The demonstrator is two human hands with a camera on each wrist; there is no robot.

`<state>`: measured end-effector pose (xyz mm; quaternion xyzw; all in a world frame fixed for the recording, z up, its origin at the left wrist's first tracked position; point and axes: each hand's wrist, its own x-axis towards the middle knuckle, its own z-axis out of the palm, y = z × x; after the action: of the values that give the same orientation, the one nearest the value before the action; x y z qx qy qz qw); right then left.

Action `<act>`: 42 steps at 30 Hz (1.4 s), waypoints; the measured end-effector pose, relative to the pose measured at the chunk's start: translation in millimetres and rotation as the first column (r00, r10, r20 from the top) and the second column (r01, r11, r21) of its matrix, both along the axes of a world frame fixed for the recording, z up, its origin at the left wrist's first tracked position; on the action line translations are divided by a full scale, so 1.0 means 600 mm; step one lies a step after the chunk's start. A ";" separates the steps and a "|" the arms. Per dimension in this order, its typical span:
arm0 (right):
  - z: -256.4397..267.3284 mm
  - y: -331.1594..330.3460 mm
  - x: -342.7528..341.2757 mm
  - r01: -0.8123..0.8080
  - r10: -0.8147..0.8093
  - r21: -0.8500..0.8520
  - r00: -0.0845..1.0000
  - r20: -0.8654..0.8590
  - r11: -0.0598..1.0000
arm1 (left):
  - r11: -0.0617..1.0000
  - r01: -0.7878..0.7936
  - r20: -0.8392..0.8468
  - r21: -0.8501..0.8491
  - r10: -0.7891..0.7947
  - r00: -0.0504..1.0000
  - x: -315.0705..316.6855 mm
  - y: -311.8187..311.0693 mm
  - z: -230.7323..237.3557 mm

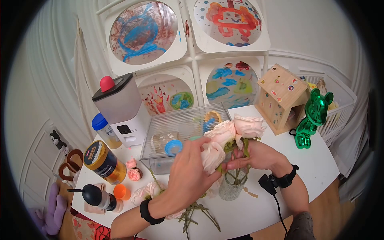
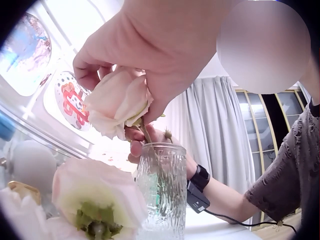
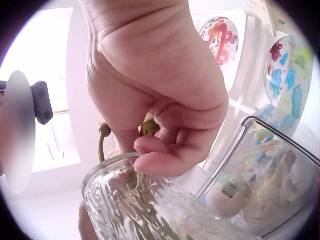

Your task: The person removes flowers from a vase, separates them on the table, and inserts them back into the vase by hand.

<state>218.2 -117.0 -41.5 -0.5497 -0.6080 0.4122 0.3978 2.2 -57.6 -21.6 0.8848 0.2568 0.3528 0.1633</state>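
In the head view my left hand (image 1: 187,170) curls its fingers at a pale pink rose (image 1: 213,157) above a textured clear glass vase (image 1: 232,191). The left wrist view has the left hand (image 2: 155,47) gripping a rose head (image 2: 117,102) just over the vase (image 2: 161,195). My right hand (image 1: 258,154) pinches green stems at the vase mouth, below other pink roses (image 1: 249,126). Stems stand inside the glass. From the right wrist, the curled fingers of the right hand (image 3: 165,95) are at the rim of the vase (image 3: 135,200), partly hiding the stems.
More roses (image 1: 146,192) and cut stems (image 1: 198,214) lie by the left forearm. Behind stands a clear lidded box (image 1: 180,120). Left are a gold-lidded jar (image 1: 105,162), a black-topped bottle (image 1: 98,198) and an orange cup (image 1: 122,192); right, a green bear figure (image 1: 313,118) and wooden house (image 1: 282,98).
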 end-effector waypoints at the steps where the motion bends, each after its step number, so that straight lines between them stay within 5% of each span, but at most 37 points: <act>1: 0.009 -0.003 -0.002 0.008 -0.007 -0.022 0.999 0.051 1.000 | 1.000 0.006 0.028 0.006 -0.006 1.000 0.002 0.001 0.002; 4: 0.001 -0.002 0.002 0.008 -0.005 -0.021 0.993 0.115 1.000 | 0.975 0.024 0.119 0.223 -0.051 0.992 0.016 0.023 0.005; 7: 0.011 -0.006 -0.003 -0.037 0.038 -0.005 0.995 0.097 0.999 | 0.946 0.116 0.035 0.304 -0.132 0.991 0.021 0.035 0.010; 8: 0.015 -0.008 -0.005 -0.072 0.073 -0.011 0.995 0.064 0.997 | 0.945 0.117 0.034 0.305 -0.134 0.990 0.022 0.036 0.013; 10: 0.008 -0.004 0.001 -0.105 0.107 -0.021 0.990 0.095 0.994 | 0.971 0.232 -0.002 0.052 -0.232 0.973 0.024 0.036 0.016; 17: -0.003 0.002 0.014 -0.246 0.242 -0.074 0.968 -0.067 0.966 | 0.972 0.227 0.034 0.064 -0.229 0.973 0.027 0.031 0.017; 27: -0.009 0.001 0.004 -0.186 0.193 -0.083 0.978 0.076 0.979 | 0.972 0.214 0.014 0.101 -0.216 0.976 0.031 0.028 0.011; 32: -0.024 0.014 -0.003 -0.337 0.340 0.070 0.939 -0.046 0.939 | 0.975 0.206 -0.019 0.081 -0.205 0.979 0.031 0.024 0.020; 38: 0.032 -0.011 -0.019 -0.251 0.253 -0.059 0.967 0.032 0.966 | 0.960 0.254 -0.023 0.114 -0.253 0.967 0.038 0.025 0.033; 42: 0.025 -0.011 -0.015 -0.227 0.229 -0.062 0.973 0.038 0.972 | 0.896 0.339 -0.091 0.286 -0.327 0.941 0.052 0.028 0.047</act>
<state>209.1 -123.7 -26.2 -0.4964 -0.6640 0.4598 0.3182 33.2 -40.6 6.7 0.9371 0.0488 0.3360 0.0809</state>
